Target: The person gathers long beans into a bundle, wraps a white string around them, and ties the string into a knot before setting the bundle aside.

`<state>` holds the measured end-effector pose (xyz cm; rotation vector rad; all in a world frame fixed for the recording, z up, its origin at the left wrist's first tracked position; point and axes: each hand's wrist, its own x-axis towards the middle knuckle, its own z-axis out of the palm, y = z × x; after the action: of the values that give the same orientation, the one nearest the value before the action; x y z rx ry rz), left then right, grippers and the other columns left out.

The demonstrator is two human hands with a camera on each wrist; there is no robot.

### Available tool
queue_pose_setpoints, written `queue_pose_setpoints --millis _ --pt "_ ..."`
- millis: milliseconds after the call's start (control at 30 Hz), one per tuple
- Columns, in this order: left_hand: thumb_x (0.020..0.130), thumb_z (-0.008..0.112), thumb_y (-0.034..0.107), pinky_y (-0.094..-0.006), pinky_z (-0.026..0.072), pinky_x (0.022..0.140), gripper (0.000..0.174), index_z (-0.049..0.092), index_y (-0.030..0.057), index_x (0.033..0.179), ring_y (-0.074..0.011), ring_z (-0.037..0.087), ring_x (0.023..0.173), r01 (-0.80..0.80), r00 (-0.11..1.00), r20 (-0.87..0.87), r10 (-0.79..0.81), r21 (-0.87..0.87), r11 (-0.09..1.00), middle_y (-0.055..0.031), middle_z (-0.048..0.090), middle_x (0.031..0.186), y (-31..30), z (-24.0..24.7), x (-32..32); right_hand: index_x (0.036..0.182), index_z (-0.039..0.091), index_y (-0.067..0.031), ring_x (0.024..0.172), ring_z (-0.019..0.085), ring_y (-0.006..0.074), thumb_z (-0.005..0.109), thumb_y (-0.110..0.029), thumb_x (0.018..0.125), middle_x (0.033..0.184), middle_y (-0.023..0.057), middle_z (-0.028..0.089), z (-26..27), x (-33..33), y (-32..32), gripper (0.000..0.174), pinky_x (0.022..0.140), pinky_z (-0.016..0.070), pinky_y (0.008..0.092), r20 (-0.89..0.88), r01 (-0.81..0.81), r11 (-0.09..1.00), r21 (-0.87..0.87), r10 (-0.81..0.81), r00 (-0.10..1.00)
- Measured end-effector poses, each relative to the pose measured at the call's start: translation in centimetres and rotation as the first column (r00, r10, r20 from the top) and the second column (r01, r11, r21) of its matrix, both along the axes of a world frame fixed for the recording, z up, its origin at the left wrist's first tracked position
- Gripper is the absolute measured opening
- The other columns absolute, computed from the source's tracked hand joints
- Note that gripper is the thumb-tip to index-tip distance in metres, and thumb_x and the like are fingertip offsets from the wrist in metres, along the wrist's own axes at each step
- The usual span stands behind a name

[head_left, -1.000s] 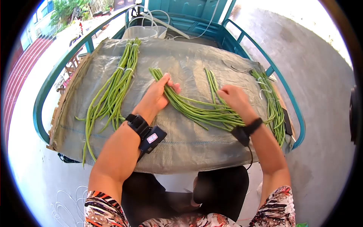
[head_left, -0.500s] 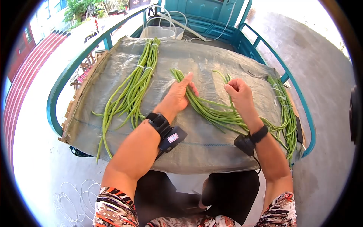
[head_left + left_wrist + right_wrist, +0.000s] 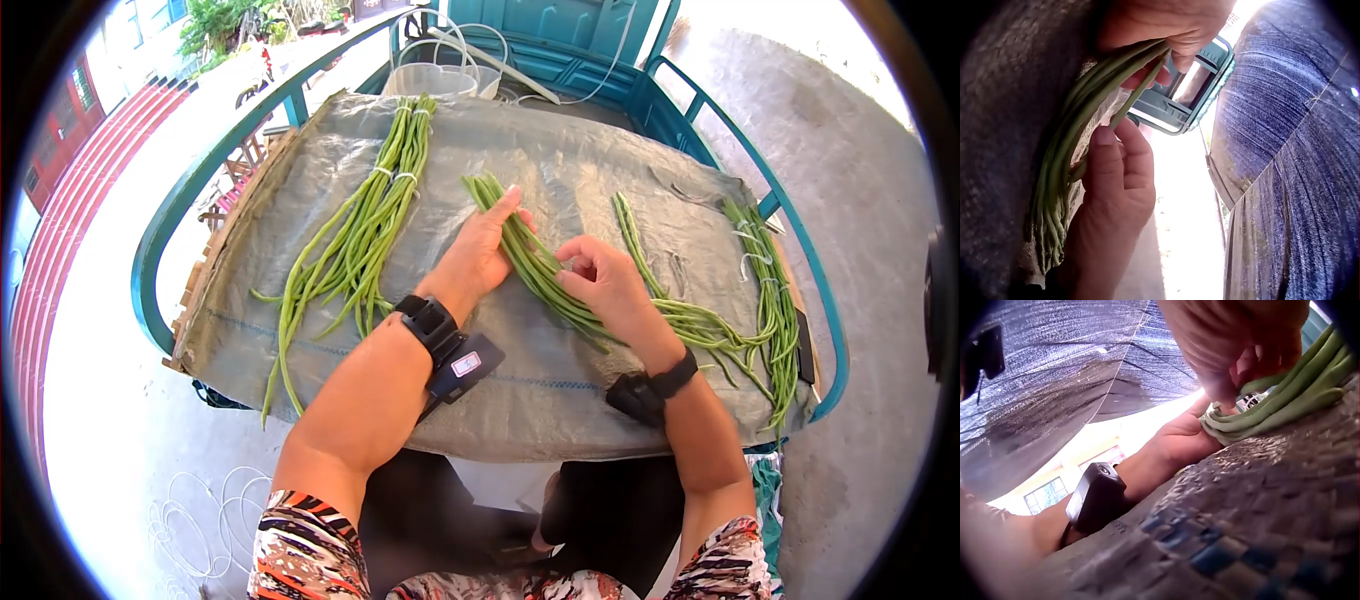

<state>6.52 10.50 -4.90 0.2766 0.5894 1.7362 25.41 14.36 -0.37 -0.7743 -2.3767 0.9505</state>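
Note:
My left hand [image 3: 480, 250] grips a bunch of yardlong beans [image 3: 537, 275] near its upper end, thumb laid across the top. The tails of the bunch trail right over the sheet. My right hand [image 3: 610, 285] is close beside the bunch, just below the left hand. In the left wrist view, thumb and forefinger of the right hand [image 3: 1113, 200] pinch one bean along the edge of the bunch [image 3: 1054, 162]. A few loose yardlong beans [image 3: 628, 225] lie right of the hands, their lower part behind the right hand and the other beans.
A bundle of beans tied with white bands [image 3: 385, 210] lies to the left, another tied bundle [image 3: 770, 310] at the right edge. Beneath is a grey woven sheet [image 3: 500, 400] on a cart with teal rails [image 3: 170, 235]. A clear plastic tub [image 3: 435, 80] stands behind.
My right hand has moved left from above the loose beans to the bunch, its fingers now pinching there. The left hand keeps its hold. The head view has shifted slightly.

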Motion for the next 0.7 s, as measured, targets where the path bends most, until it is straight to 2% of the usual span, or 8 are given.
queue_pose_setpoints --millis 100,200,400,700 --pt "0.088 0.067 0.024 -0.0346 0.0502 0.070 0.018 0.056 0.0105 0.091 -0.0180 0.057 0.072 0.003 1.000 0.000 -0.003 0.004 1.000 -0.0018 0.059 0.076 -0.08 0.15 0.17 0.096 0.062 -0.0075 0.064 0.054 0.0142 0.067 -0.012 0.078 0.069 0.0038 0.056 0.11 0.33 -0.09 0.020 0.060 0.0428 0.0303 0.072 -0.020 0.999 -0.047 0.023 0.997" --pt "0.088 0.067 0.023 -0.0346 0.0507 0.070 0.015 0.057 0.0110 0.089 -0.0188 0.059 0.073 0.012 1.000 0.015 -0.013 0.005 1.000 -0.0016 0.060 0.076 0.10 -0.02 -0.06 0.097 0.062 -0.0083 0.064 0.054 0.0152 0.067 -0.012 0.077 0.070 0.0040 0.056 -0.10 0.70 0.05 0.021 0.060 0.0430 0.0304 0.045 -0.059 0.997 -0.054 0.061 0.997" --pt "0.088 0.066 0.022 -0.0357 0.0518 0.070 0.014 0.059 0.0112 0.086 -0.0206 0.060 0.074 0.005 1.000 0.011 -0.004 -0.033 0.999 -0.0022 0.060 0.076 -0.15 0.46 0.09 0.097 0.062 -0.0099 0.067 0.055 0.0198 0.067 -0.011 0.077 0.076 0.0068 0.057 -0.29 0.74 -0.06 0.020 0.061 0.0438 0.0315 0.075 -0.028 0.994 0.102 0.021 0.997" --pt "0.088 0.066 0.020 -0.0352 0.0516 0.070 0.013 0.058 0.0100 0.086 -0.0203 0.060 0.075 0.020 1.000 -0.016 -0.020 -0.022 1.000 -0.0024 0.060 0.075 -0.26 0.42 -0.03 0.094 0.062 -0.0105 0.066 0.054 0.0208 0.065 -0.008 0.078 0.075 0.0076 0.054 0.11 1.04 -0.07 0.017 0.061 0.0434 0.0320 0.019 -0.146 0.983 0.109 0.145 0.989"
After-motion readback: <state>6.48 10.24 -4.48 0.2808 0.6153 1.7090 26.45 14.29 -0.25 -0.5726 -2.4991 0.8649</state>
